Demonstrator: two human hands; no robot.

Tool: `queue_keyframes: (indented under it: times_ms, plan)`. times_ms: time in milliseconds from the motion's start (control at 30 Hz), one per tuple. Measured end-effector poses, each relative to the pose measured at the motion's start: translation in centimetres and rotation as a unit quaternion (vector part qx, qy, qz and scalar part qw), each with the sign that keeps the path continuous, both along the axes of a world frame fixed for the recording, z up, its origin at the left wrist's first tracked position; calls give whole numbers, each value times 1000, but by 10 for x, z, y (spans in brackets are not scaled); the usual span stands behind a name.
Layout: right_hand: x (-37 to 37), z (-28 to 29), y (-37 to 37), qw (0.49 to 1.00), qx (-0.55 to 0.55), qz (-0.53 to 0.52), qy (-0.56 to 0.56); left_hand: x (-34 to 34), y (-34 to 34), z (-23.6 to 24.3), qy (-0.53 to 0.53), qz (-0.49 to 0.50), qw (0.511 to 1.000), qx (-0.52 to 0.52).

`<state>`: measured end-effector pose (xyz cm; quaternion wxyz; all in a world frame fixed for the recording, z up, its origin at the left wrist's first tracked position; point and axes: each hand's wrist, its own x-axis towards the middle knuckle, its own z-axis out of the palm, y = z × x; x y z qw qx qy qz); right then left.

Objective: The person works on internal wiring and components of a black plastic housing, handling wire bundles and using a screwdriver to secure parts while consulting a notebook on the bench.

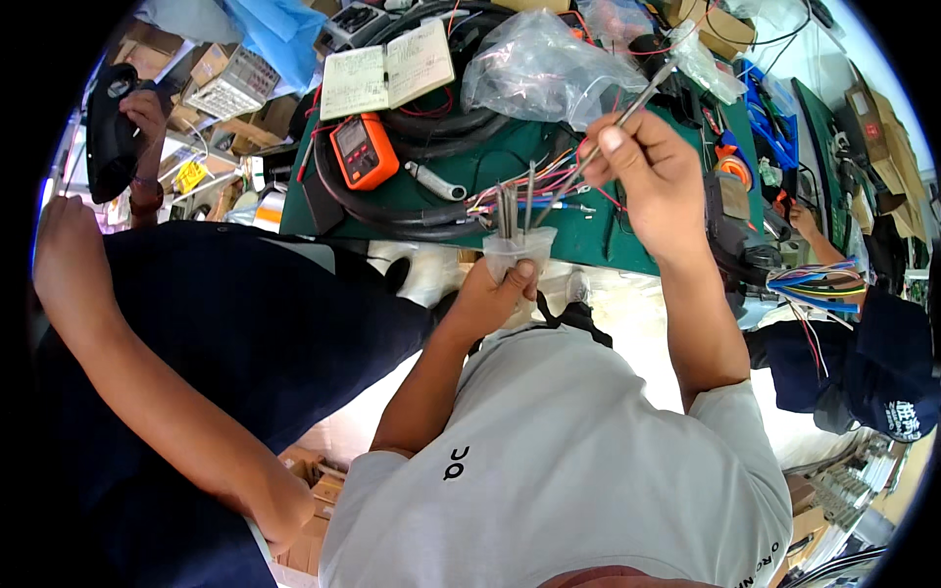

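left hand (498, 296) clasps translucent cup (518, 257) of metal rods (507, 213) by counter (580, 242) edge, right hand (642, 167) pinches a long rod (652, 90) slanting toward the cup; if left grip tips, rods could spill.

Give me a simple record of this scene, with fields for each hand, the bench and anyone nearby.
Left hand: left hand grips a small translucent container with thin metal rods standing in it
Right hand: right hand pinches a long metal rod, slanting down toward the container
Bench: green table
On bench: open notebook, orange meter, clear plastic bag, thick black cable, coloured wires
Nearby: person in dark clothing on the left
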<state>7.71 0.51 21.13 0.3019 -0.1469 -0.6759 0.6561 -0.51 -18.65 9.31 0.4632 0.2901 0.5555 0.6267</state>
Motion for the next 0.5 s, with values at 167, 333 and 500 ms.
queue_keyframes:
  times_ms: [167,333,500]
  plan:
    - [8,-4,-7,997,1,67,-41,2,1,-6,32,-55,998,25]
    - [9,-25,-18,984,73,105,-122,7,-6,-2,44,-47,998,10]
    - [9,-19,-26,970,169,113,-133,15,-14,1,34,-14,999,-8]
